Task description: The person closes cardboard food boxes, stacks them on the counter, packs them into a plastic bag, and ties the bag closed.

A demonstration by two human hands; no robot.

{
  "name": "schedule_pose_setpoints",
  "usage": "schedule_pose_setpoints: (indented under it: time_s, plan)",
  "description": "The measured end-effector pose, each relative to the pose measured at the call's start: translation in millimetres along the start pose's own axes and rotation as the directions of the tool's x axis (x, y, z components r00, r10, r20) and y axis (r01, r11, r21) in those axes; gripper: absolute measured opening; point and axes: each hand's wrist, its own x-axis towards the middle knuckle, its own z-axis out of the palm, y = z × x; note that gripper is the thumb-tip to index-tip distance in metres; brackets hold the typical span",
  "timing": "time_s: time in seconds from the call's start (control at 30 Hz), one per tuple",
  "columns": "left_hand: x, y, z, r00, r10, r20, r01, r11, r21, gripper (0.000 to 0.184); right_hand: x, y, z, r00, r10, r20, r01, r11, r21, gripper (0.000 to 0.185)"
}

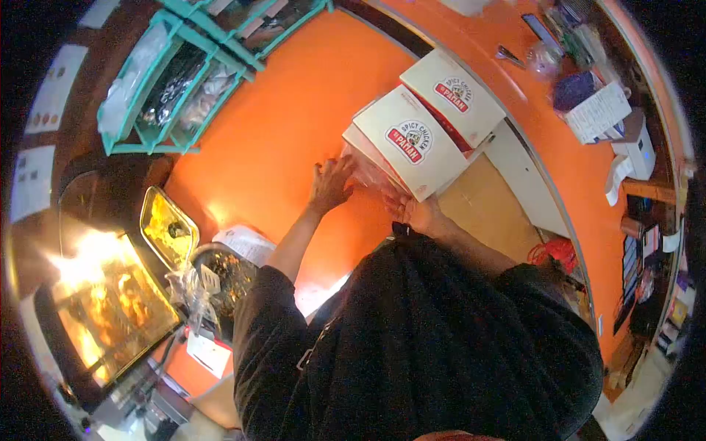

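Two printed cardboard food boxes, one nearer (435, 167) and one farther (482, 121), sit side by side at the right of the orange counter. Clear crinkled plastic (371, 173), like a thin bag, shows along the nearer box's left side. My left hand (332, 185) is open, its fingers spread at the left edge of this plastic. Close to the near corner of the box is my right hand (417, 213), its fingers curled on the plastic. Some of its fingertips are hard to make out.
Teal racks (165, 92) with packets stand at the far left. A lit glass-fronted display case (110, 309), a tray of yellow food (168, 228) and a dark pan (234, 275) are left of me. A label-covered card (599, 112) lies among items on the right shelf.
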Motion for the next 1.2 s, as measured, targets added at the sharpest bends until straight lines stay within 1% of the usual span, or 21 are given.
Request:
schedule_pose_setpoints:
  time_s: [0.03, 0.1, 0.17, 0.23, 0.27, 0.33, 0.4, 0.43, 0.53, 0.57, 0.63, 0.67, 0.7, 0.73, 0.77, 0.87, 0.93, 1.0, 1.07, 1.17, 1.2]
  plan:
    - [2, 1, 3, 1.000, -0.018, -0.005, 0.018, 1.000, 0.010, 0.039, 2, -3, -5, 1.000, 0.016, 0.010, -0.016, 1.000, -0.009, 0.061]
    - [7, 8, 7, 0.962, 0.243, 0.122, -0.265, 0.937, 0.227, 0.037, 7, -9, -17, 0.980, 0.054, 0.192, -0.085, 0.984, 0.157, 0.057]
    - [13, 20, 7, 0.939, 0.323, 0.121, -0.342, 0.914, 0.219, 0.036, 10, -18, -21, 0.972, 0.096, 0.215, -0.141, 0.968, 0.206, 0.054]
    - [19, 34, -6, 0.799, 0.247, 0.549, -0.374, 0.918, 0.131, 0.036, 13, -24, -25, 0.977, 0.120, 0.179, -0.157, 0.965, 0.211, 0.052]
    - [16, 36, -2, 0.797, 0.249, 0.551, -0.378, 0.917, 0.131, 0.036, 16, -24, -31, 0.974, 0.116, 0.196, -0.170, 0.943, 0.287, 0.052]
    - [8, 46, 3, 0.962, 0.221, 0.159, -0.243, 0.961, 0.132, 0.030, 13, -24, -28, 0.972, 0.104, 0.213, -0.178, 0.913, 0.366, 0.052]
    - [6, 69, -4, 0.928, 0.263, 0.264, -0.313, 0.934, 0.172, 0.029, 11, -29, -17, 0.997, 0.051, 0.060, -0.043, 0.991, -0.124, 0.044]
    - [7, 82, -14, 0.883, 0.288, 0.370, -0.380, 0.902, 0.204, 0.028, 5, -30, -7, 0.997, 0.049, 0.063, -0.041, 0.991, -0.124, 0.044]
    - [6, 98, 7, 0.892, 0.348, 0.288, -0.406, 0.897, 0.174, 0.023, 0, -34, -1, 0.982, 0.005, 0.191, 0.034, 0.979, -0.202, 0.040]
    - [4, 101, 23, 0.904, 0.377, 0.203, -0.412, 0.894, 0.175, 0.023, 12, -38, -13, 0.986, 0.093, 0.139, -0.056, 0.967, -0.247, 0.037]
    - [8, 119, 17, 0.939, 0.261, 0.225, -0.315, 0.915, 0.254, 0.020, 4, -46, -9, 0.981, 0.177, 0.084, -0.146, 0.947, -0.288, 0.035]
    - [7, 123, 20, 0.963, 0.230, 0.138, -0.247, 0.962, 0.117, 0.018, -7, -51, -11, 0.984, 0.136, 0.119, -0.021, 0.739, -0.673, 0.035]
    - [6, 126, 23, 0.982, 0.182, 0.055, -0.181, 0.983, -0.027, 0.016, -24, -56, 4, 0.979, 0.116, 0.168, 0.113, 0.377, -0.919, 0.036]
    - [7, 126, 24, 0.992, 0.121, -0.021, -0.122, 0.977, -0.172, 0.014, -36, -64, 11, 0.980, 0.072, 0.184, 0.148, 0.347, -0.926, 0.036]
    - [3, 130, 17, 0.993, 0.116, -0.021, -0.117, 0.978, -0.172, 0.014, -48, -73, 19, 0.979, 0.028, 0.200, 0.181, 0.314, -0.932, 0.036]
    - [-5, 142, -10, 0.996, -0.051, -0.067, 0.033, 0.971, -0.237, 0.013, -37, -125, -22, 0.999, 0.004, 0.054, 0.054, -0.043, -0.998, 0.034]
    - [-8, 147, -11, 0.967, -0.211, -0.140, 0.177, 0.959, -0.223, 0.014, -48, -152, -25, 1.000, -0.008, 0.005, 0.004, -0.164, -0.986, 0.034]
    - [-7, 148, -8, 0.961, -0.240, -0.138, 0.218, 0.963, -0.161, 0.015, -71, -181, -14, 0.886, -0.332, 0.324, -0.059, -0.773, -0.632, 0.029]
    - [-5, 149, -13, 0.959, -0.270, -0.085, 0.270, 0.963, -0.010, 0.019, -79, -212, -16, 0.762, -0.359, 0.539, -0.198, -0.922, -0.334, 0.027]
    - [0, 161, -32, 0.957, -0.286, -0.051, 0.282, 0.956, -0.076, 0.023, -48, -257, -40, 0.828, -0.384, 0.408, -0.008, -0.737, -0.676, 0.029]
    - [2, 167, -36, 0.956, -0.280, 0.083, 0.284, 0.958, -0.039, 0.027, -39, -257, -42, 0.831, -0.379, 0.407, 0.007, -0.724, -0.690, 0.029]
